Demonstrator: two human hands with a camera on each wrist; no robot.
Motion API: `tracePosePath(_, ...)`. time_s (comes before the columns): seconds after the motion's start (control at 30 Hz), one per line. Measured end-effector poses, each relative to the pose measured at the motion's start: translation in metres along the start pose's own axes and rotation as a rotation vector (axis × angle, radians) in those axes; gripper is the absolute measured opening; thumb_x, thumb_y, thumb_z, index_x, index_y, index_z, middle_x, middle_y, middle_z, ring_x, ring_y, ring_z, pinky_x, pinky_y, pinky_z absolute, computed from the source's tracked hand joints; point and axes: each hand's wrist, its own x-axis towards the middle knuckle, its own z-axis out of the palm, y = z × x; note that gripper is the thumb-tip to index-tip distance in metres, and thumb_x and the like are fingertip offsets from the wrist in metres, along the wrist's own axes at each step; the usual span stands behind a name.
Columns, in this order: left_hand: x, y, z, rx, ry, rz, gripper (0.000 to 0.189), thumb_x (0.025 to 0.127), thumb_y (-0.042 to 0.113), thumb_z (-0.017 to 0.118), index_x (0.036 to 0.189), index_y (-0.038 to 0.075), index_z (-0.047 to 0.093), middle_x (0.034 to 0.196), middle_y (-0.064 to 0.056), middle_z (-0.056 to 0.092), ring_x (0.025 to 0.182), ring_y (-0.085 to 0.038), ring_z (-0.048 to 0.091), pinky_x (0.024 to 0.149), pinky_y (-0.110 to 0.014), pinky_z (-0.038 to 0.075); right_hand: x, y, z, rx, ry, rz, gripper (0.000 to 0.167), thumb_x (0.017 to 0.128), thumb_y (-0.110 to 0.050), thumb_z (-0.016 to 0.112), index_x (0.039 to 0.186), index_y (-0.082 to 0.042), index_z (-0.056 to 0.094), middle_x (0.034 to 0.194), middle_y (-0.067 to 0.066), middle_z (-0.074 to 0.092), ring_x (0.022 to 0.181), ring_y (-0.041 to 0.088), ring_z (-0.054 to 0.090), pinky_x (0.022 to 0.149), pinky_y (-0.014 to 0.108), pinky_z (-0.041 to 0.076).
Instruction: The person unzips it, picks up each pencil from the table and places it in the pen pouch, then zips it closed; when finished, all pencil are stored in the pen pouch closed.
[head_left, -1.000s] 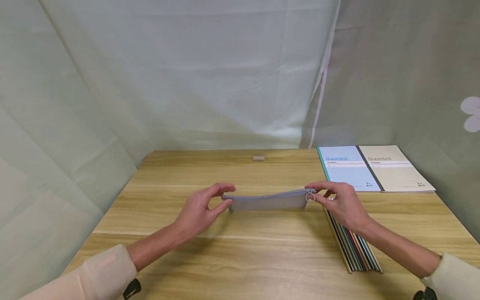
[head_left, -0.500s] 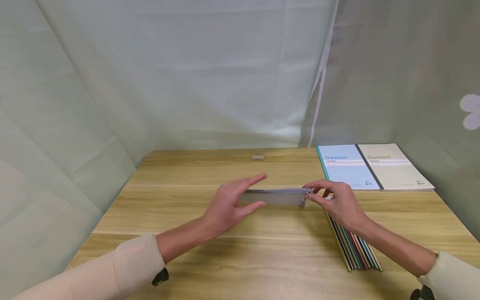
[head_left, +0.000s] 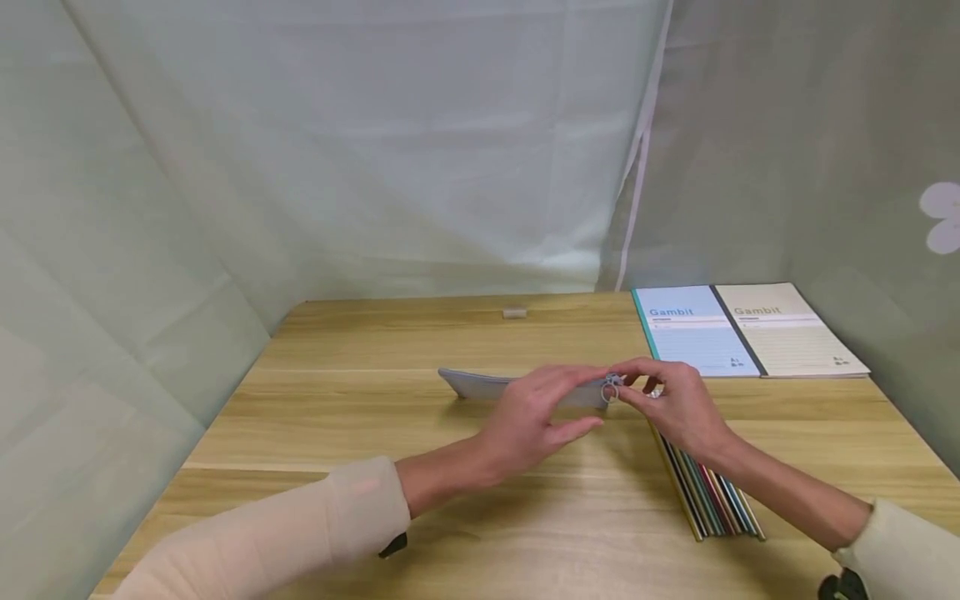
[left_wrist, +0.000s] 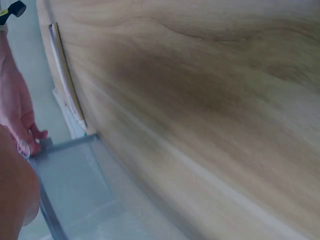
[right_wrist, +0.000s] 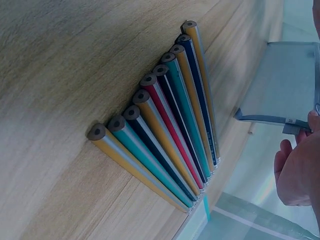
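Note:
A grey-blue translucent zipped pencil case (head_left: 474, 386) stands on edge over the middle of the table, zipper side up. My right hand (head_left: 678, 408) pinches its right top corner between thumb and fingers, beside the zipper's ring pull (head_left: 610, 392). In front of the case, my left hand (head_left: 528, 423) reaches to this same corner. Its index fingertip is right at the ring, while the thumb stays apart below. The left hand hides the middle of the case in the head view. Several coloured pencils (head_left: 708, 496) lie side by side below my right hand.
A blue notebook (head_left: 693, 337) and a cream notebook (head_left: 787, 333) lie at the back right of the wooden table (head_left: 315, 417). A small pale block (head_left: 514, 313) sits near the back edge. Cloth curtains (head_left: 420, 150) hang behind and along the sides.
My left hand has let go of the case's left end and moved right along it to the ring pull. My right hand keeps its pinch, nearly still.

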Motion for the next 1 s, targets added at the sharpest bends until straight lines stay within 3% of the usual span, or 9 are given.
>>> tracePosePath(0.27,0.002,0.007,0.018,0.016,-0.007,-0.066,0.05,0.092,0.02,0.088,0.136,0.01,0.066,0.132,-0.003,0.067,0.124,-0.016,0.063,0.114,-0.019,0.044,0.001,0.001,0.003,-0.022,0.021,-0.038,0.021,0.09,0.0,0.084,0.11,-0.006,0.081,0.096,0.001,0.078,0.082,0.014,0.065,0.069,0.026,0.057)
tracePosePath(0.57,0.002,0.005,0.025,-0.002,0.01,-0.14,0.039,0.093,0.015,0.085,0.127,0.009,0.068,0.123,-0.001,0.066,0.115,-0.014,0.065,0.104,-0.017,0.051,0.002,0.0,0.004,-0.026,0.006,-0.034,0.02,0.088,0.0,0.085,0.107,-0.007,0.081,0.096,0.001,0.079,0.082,0.015,0.066,0.07,0.027,0.058)
tracePosePath(1.0,0.002,0.0,0.03,0.019,0.045,-0.158,0.033,0.092,0.015,0.087,0.119,0.01,0.069,0.115,0.0,0.068,0.106,-0.013,0.066,0.099,-0.017,0.052,0.002,0.001,0.007,0.006,0.016,-0.087,0.018,0.087,-0.002,0.087,0.103,-0.011,0.083,0.097,-0.003,0.08,0.083,0.009,0.066,0.068,0.027,0.057)
